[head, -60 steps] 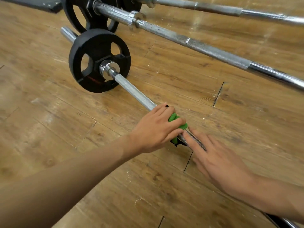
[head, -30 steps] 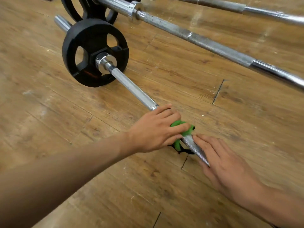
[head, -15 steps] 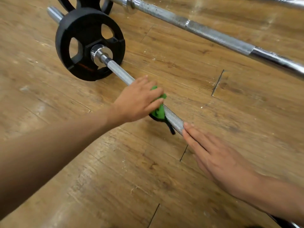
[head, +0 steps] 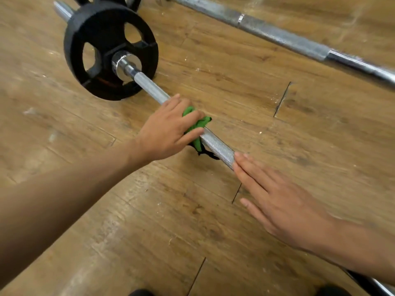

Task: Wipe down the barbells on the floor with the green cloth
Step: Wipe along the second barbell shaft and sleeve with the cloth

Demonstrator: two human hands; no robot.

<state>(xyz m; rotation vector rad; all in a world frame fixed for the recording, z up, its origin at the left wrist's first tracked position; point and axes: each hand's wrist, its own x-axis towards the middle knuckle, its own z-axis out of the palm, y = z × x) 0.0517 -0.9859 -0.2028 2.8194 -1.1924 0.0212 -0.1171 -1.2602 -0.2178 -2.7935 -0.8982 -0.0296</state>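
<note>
A silver knurled steel barbell (head: 218, 146) lies on the brown wooden plank floor (head: 106, 221), its shaft running from about 10 o'clock in the view down toward 4 o'clock. At the 10 o'clock end a round black weight plate (head: 100, 35) with cut-out grip holes stands upright on its rim, and the chrome sleeve end pokes out beyond it. Near the centre of the view the left hand (head: 168, 129) comes in from 8 o'clock and lies over the shaft, its fingers curled down around a crumpled green cloth (head: 197, 126) that is bunched between the palm and the bar. A fold of the cloth shows past the fingers on the 3 o'clock side and a strip hangs under the shaft toward 6 o'clock. Something thin and dark trails beneath it, too small to make out. A short bare stretch of knurled steel separates this hand from the right hand (head: 277, 201), which reaches in from 4 o'clock. It lies flat along the shaft, fingers straight and close together, the fingertips (head: 239, 155) touching the metal — it holds nothing. Toward 1 to 3 o'clock a second grey steel barbell (head: 277, 37) lies on the floor, well apart from the first and roughly parallel to it. Part of another black plate (head: 134, 3) shows at the 12 o'clock edge, behind the first plate.
</note>
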